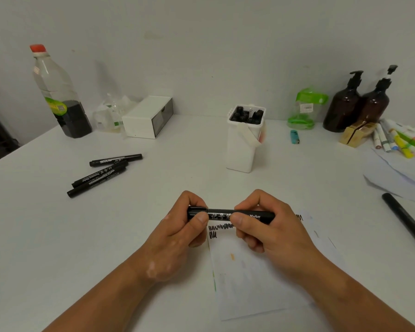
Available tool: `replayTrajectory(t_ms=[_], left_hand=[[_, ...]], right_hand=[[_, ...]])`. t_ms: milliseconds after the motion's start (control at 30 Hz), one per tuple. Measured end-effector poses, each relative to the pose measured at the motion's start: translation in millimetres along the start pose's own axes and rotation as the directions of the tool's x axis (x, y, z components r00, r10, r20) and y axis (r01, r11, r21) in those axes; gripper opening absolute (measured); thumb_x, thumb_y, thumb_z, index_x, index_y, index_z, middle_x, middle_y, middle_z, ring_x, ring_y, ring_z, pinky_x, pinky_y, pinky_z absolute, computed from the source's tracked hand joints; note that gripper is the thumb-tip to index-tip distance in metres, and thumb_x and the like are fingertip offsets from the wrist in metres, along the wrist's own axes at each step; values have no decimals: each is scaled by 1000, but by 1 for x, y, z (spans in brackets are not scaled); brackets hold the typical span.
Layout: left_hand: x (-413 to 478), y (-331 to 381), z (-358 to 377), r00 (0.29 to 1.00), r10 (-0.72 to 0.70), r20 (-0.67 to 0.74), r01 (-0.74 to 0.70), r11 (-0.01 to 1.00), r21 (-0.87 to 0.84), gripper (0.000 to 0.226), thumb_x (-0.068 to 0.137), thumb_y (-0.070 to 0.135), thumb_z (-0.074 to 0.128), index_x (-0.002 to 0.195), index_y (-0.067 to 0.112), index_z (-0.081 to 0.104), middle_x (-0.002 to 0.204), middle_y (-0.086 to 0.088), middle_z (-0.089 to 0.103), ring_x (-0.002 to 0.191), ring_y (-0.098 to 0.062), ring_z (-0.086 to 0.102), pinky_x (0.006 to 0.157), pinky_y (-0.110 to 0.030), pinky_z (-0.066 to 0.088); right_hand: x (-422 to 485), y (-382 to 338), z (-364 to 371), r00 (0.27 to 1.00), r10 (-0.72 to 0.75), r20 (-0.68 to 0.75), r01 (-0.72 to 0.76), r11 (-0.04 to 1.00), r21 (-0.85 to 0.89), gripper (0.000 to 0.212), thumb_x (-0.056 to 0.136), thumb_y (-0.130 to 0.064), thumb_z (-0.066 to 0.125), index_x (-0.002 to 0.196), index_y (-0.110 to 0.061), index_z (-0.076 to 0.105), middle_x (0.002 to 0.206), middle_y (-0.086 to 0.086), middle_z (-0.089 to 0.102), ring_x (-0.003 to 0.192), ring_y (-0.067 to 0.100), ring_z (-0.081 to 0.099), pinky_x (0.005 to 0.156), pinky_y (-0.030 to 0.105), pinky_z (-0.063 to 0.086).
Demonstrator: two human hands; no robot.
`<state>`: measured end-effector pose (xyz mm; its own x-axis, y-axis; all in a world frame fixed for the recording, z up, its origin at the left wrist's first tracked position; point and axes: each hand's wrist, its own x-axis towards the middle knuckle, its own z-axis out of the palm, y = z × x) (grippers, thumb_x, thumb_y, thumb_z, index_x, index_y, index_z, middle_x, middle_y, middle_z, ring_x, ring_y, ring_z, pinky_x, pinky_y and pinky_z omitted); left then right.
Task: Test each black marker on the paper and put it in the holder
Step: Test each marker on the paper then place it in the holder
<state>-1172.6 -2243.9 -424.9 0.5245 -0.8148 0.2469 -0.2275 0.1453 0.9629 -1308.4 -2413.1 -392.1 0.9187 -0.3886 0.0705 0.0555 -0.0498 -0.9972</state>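
While marker (219, 214) bridges grips (horizontal, above paper (261, 283)), left hand (177, 236) pinches capped end, right hand (273, 233) grasps barrel.

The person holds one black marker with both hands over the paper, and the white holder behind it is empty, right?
Not empty. The head view shows the white holder packed with black markers. The rest is right: the left hand and the right hand both grip one black marker over the paper.
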Motion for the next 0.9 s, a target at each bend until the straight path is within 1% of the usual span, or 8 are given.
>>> replayTrajectory(t_ms=[233, 400, 500, 633, 667, 767, 833, 900], left_hand=[[0, -1, -1, 1000, 6, -3, -6, 1000, -30, 28, 96, 41, 51, 98, 13, 44, 65, -4, 39, 61, -25, 28, 57, -35, 28], [-1, -1, -3, 1000, 4, 11, -3, 999, -46, 31, 96, 44, 54, 98, 14, 45, 65, -3, 38, 61, -26, 28, 57, -40, 27], [1, -1, -3, 1000, 4, -30, -6, 998, -68, 28, 94, 41, 55, 98, 14, 46, 64, 0, 41, 59, -23, 33, 58, -38, 30], [10, 9, -1, 992, 8, -126, -52, 937, -345, 19, 85, 25, 65, 96, 11, 58, 62, -1, 48, 54, -22, 46, 57, -33, 41], [11, 11, -1, 992, 15, -126, -67, 908, -413, 18, 83, 21, 68, 97, 10, 62, 64, -2, 48, 55, -22, 48, 57, -31, 44], [10, 12, -3, 996, 16, -92, -59, 874, -483, 32, 76, 23, 83, 103, 10, 70, 69, -2, 51, 62, -20, 55, 62, -27, 49], [9, 10, -2, 998, 5, -65, -33, 901, -432, 41, 75, 35, 85, 108, 14, 72, 74, -2, 62, 67, -19, 59, 65, -28, 50], [9, 9, -1, 997, -11, -73, -12, 952, -307, 45, 78, 46, 80, 112, 17, 72, 84, -5, 67, 76, -25, 60, 73, -37, 52]], right_hand=[[0, -1, 5, 1000, -12, -21, 12, 1000, 11, 16, 90, -13, 77, 83, -12, 63, 61, 7, 64, 49, 15, 50, 45, 20, 41], [-3, -2, 6, 1000, -14, -12, 14, 1000, 10, 17, 90, -15, 78, 85, -11, 62, 61, 6, 64, 49, 15, 50, 45, 20, 41], [-2, -1, 11, 1000, 10, -18, -10, 1000, 24, 17, 90, -17, 78, 86, -13, 62, 62, 5, 64, 51, 15, 49, 47, 20, 41], [3, -4, 15, 996, -88, -29, 89, 996, 14, 10, 88, -23, 77, 84, -23, 67, 62, -2, 62, 54, 16, 48, 49, 22, 40], [3, -6, 15, 992, -126, -18, 127, 992, 3, 6, 84, -27, 74, 85, -25, 69, 64, -3, 63, 55, 15, 49, 51, 23, 41], [1, -2, 14, 981, -194, -15, 192, 977, -89, 17, 77, -37, 71, 91, -29, 76, 78, -3, 74, 69, 9, 65, 64, 21, 49], [-1, 1, 18, 985, -172, 25, 174, 971, -163, 17, 81, -39, 72, 96, -34, 76, 89, -6, 80, 86, 11, 74, 74, 25, 56], [-2, 4, 22, 986, -149, 68, 163, 948, -273, 18, 82, -45, 72, 99, -38, 75, 93, -13, 80, 91, 12, 75, 82, 29, 58]])
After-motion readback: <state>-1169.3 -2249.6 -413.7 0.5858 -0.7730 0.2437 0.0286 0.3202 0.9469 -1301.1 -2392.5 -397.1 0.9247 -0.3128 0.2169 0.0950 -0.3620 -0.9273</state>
